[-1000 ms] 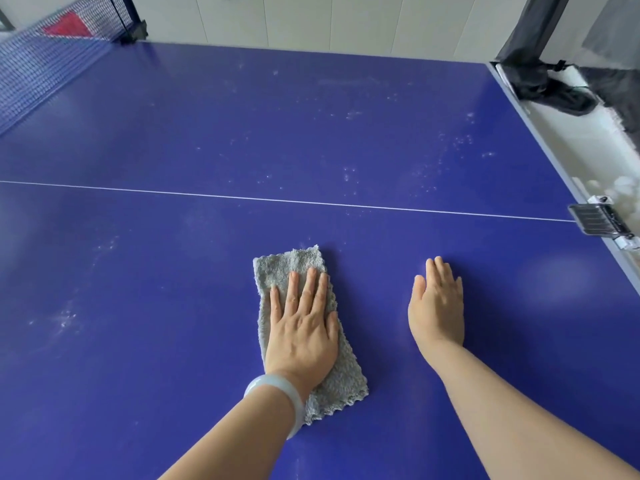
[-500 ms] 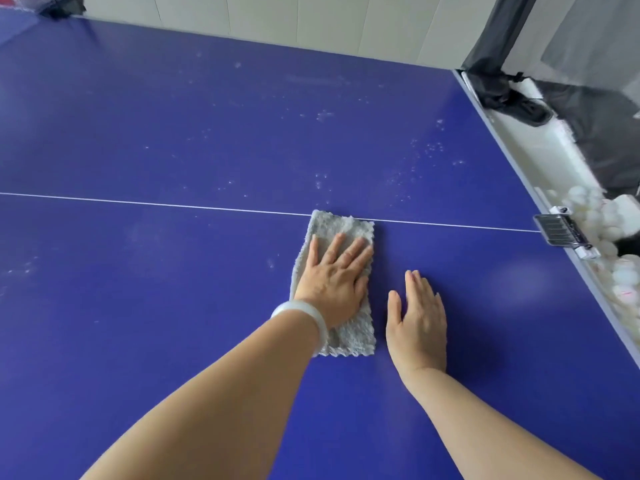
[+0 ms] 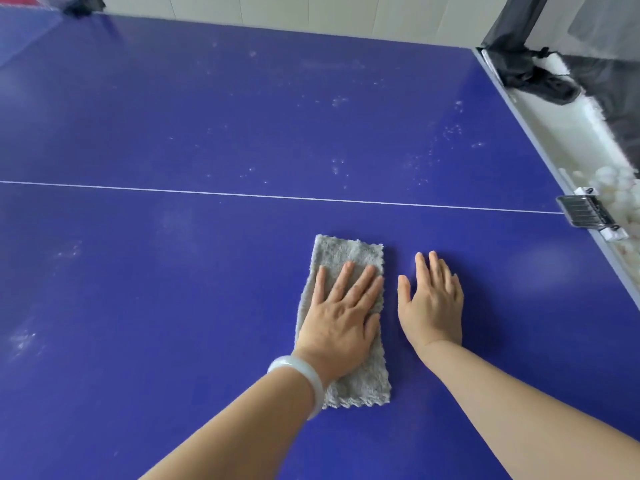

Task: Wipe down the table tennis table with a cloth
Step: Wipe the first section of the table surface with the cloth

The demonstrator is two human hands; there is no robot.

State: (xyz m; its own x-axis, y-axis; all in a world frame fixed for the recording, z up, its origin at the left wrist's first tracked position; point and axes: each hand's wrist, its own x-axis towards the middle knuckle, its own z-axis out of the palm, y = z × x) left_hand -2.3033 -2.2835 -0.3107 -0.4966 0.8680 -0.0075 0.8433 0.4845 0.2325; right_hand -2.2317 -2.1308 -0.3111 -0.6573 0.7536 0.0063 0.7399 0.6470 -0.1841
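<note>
A grey folded cloth lies flat on the blue table tennis table, just on my side of the white centre line. My left hand, with a pale bangle on the wrist, presses on the cloth with straight, spread fingers. Just to the right of the cloth, my right hand rests flat on the bare table surface. White dusty specks mark the table beyond the line and at the far left.
The table's right edge runs diagonally at the right. Beyond it sits a white trough holding white balls, a metal clamp on the edge and dark netting fabric. A pale tiled floor lies past the far edge.
My left hand has pulled the cloth back from the centre line towards me, after first pushing it forward and right. My right hand stayed flat beside it.
</note>
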